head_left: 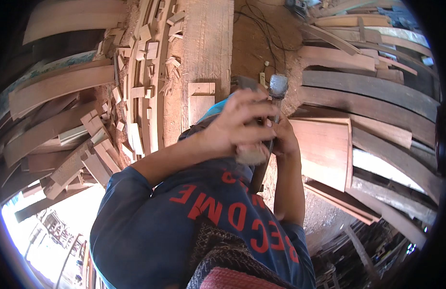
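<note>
My left hand (242, 118) is curled and slightly blurred over a pale, worn block (250, 154), just left of a long narrow tool (277, 106) with a shiny, squarish metal end (279, 85). My right hand (283, 135) is closed round that tool's shaft, partly hidden behind my left fingers. A dark piece (246, 83) shows above my left fingers, too blurred to make out. Both hands are held close in front of my body, above a broad pale plank (206, 38).
Stacked boards (59, 91) and small offcuts (148, 50) lie on the left. Long dark and reddish planks (367, 86) line the right, beside a wide pale panel (319, 151). Black cables (261, 24) run over dusty ground (254, 48) at the top.
</note>
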### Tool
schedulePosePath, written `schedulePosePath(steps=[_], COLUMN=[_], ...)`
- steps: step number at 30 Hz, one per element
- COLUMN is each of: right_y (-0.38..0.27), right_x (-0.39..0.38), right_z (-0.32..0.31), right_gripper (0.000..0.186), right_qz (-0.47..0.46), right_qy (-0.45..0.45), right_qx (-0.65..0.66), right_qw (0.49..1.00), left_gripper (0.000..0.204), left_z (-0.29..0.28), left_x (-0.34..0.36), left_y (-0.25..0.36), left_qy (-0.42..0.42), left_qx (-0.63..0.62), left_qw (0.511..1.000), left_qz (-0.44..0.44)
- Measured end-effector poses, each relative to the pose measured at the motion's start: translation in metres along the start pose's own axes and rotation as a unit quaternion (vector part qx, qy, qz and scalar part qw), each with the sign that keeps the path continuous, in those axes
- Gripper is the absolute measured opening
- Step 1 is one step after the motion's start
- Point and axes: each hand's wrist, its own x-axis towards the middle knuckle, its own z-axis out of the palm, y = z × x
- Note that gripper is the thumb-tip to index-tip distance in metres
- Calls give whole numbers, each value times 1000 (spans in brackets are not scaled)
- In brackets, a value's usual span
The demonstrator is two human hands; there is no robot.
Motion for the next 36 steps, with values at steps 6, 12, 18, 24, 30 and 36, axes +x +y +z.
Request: schedulePosePath(steps=[6, 12, 18, 24, 30, 36], right_y=[-27, -66, -75, -76, -103, -125], right_x=[31, 24, -37, -56, -27, 19], right_z=[-32, -118, -208, -246, -224, -208], right_gripper=[33, 28, 28, 28, 26, 28], right_qz=[39, 57, 98, 128, 152, 125], right_qy=[3, 67, 190, 212, 177, 116], right_qx=[25, -42, -140, -109, -144, -212], right_qw=[999, 995, 967, 963, 962, 962], left_gripper=[77, 102, 99, 89, 61, 48], left_z=[8, 17, 93, 109, 70, 69], left_x=[-33, -251, -289, -167, -161, -280], left_y=[-11, -73, -71, -19, -7, -65], left_qy=[-28, -48, 81, 120, 202, -32], left_qx=[68, 171, 204, 318, 317, 448], left_qw=[934, 620, 617, 533, 492, 571], left_qz=[-349, -764, -756, -775, -786, -687])
